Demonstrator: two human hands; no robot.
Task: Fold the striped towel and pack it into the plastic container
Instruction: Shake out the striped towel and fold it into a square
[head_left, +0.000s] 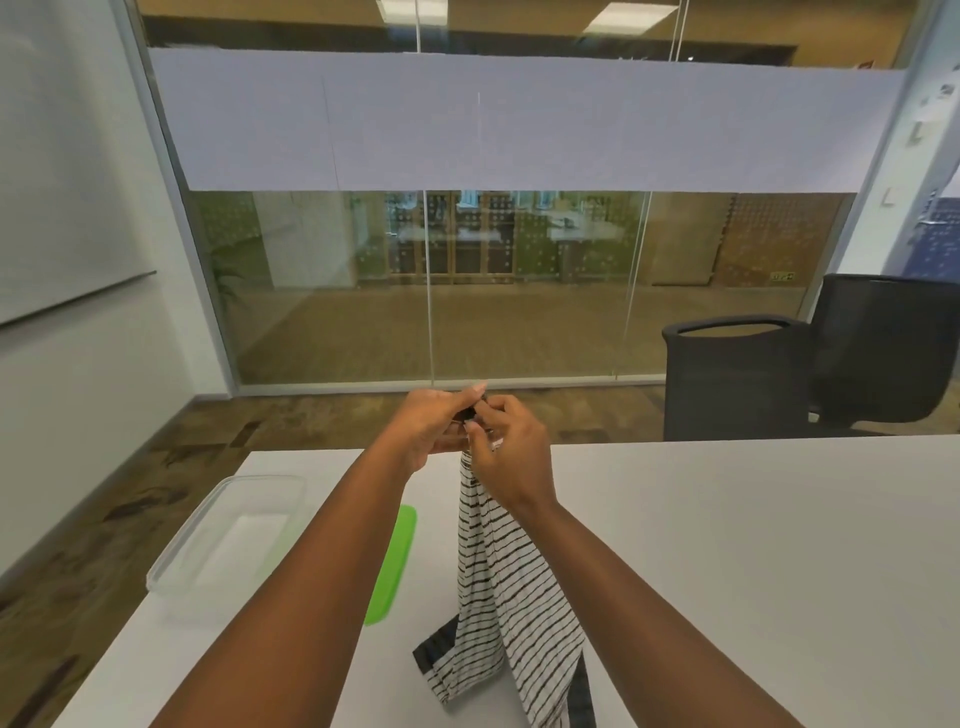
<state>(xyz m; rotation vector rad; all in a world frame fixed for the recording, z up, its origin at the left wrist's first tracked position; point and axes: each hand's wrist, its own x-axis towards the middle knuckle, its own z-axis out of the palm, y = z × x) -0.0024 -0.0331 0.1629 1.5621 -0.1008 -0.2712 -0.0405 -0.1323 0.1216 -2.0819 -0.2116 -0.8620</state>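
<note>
The striped towel, white with thin black stripes and a dark border, hangs bunched from both hands, and its lower end rests on the white table. My left hand and my right hand are close together above the table's far edge, each pinching the towel's top edge. The clear plastic container stands open on the table's left side, left of my left forearm. Its green lid lies flat beside it, partly hidden by that forearm.
Two black office chairs stand beyond the table's far right edge. A glass partition wall runs across the room behind. The table's left edge is close to the container, with patterned carpet below.
</note>
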